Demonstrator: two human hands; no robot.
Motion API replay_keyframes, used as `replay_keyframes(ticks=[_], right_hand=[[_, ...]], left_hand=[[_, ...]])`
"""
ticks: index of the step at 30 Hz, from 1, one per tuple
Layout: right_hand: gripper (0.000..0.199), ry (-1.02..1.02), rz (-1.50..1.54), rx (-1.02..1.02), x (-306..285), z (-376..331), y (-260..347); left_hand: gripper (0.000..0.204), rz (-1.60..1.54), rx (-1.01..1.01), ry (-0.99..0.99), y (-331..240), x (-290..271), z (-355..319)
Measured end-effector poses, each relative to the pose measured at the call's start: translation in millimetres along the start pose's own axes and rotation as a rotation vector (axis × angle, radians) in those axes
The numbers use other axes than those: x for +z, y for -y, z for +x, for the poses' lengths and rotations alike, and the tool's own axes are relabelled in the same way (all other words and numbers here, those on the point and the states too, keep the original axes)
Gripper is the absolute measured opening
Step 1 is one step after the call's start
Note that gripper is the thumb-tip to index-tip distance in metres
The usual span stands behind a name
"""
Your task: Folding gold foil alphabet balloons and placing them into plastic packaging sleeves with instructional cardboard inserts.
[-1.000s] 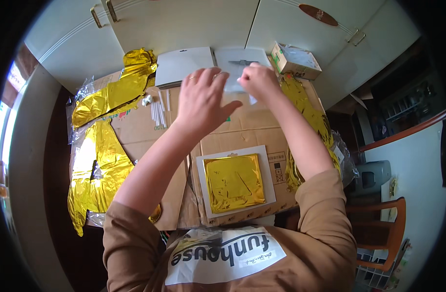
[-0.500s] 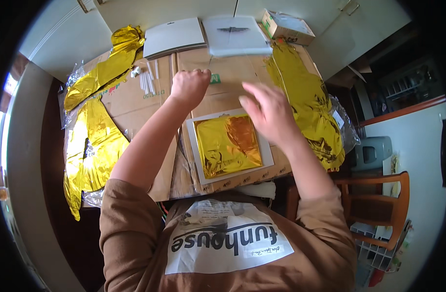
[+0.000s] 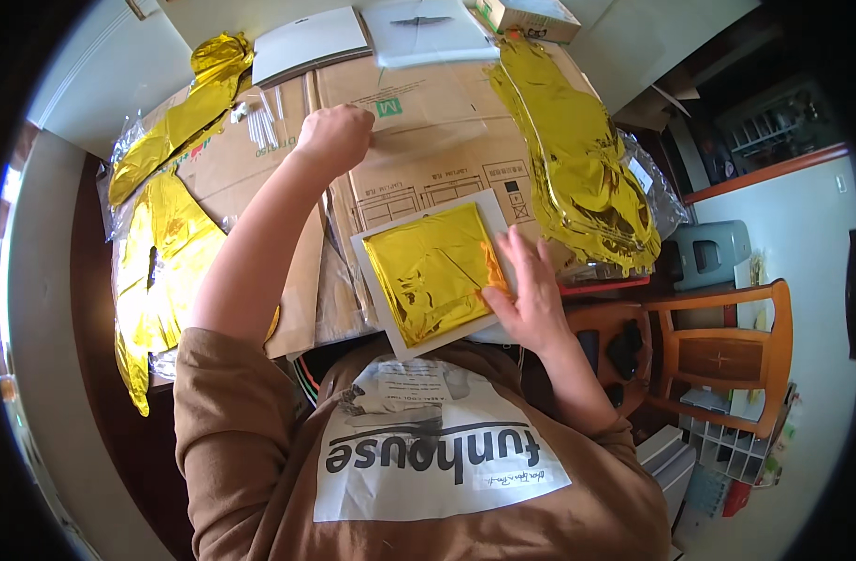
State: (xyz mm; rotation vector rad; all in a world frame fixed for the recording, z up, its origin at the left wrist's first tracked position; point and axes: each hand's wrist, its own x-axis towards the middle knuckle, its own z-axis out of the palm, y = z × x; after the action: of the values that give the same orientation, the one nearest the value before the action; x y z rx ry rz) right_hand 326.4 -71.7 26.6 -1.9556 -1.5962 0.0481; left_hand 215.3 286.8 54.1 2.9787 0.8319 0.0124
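A square packet of folded gold foil balloon (image 3: 432,271) lies on a white backing card (image 3: 388,329) at the front middle of the cardboard sheet. The card sits askew, its lower corner past the cardboard's near edge. My right hand (image 3: 535,299) is at the card's right side, fingers stretched and apart, the thumb touching the foil near an orange reflection. Farther up and to the left, my left hand (image 3: 339,137) is closed in a fist over the cardboard; anything inside it is hidden.
Crumpled gold foil balloons lie at the far left (image 3: 180,126), near left (image 3: 171,248) and right (image 3: 577,140). White straws (image 3: 261,126) lie behind my left forearm. White card stacks (image 3: 306,45) and a small box (image 3: 531,19) line the back. A wooden chair (image 3: 718,355) stands right.
My right hand has come down toward me to the card's right side. The card and foil packet have turned counter-clockwise. My left hand stays a fist, and the whole view has shifted slightly.
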Motion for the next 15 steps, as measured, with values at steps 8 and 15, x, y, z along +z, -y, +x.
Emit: replay_keyframes(ticks=[8, 15], right_hand=[[0.04, -0.234, 1.304, 1.034, 29.2, -89.9, 38.8], [0.033, 0.002, 1.66, 0.961, 43.7, -44.6, 69.0]], left_hand=[[0.014, 0.045, 0.089, -0.054, -14.3, 2.5, -27.8], [0.016, 0.037, 0.119, -0.106, -21.5, 5.8, -37.9]])
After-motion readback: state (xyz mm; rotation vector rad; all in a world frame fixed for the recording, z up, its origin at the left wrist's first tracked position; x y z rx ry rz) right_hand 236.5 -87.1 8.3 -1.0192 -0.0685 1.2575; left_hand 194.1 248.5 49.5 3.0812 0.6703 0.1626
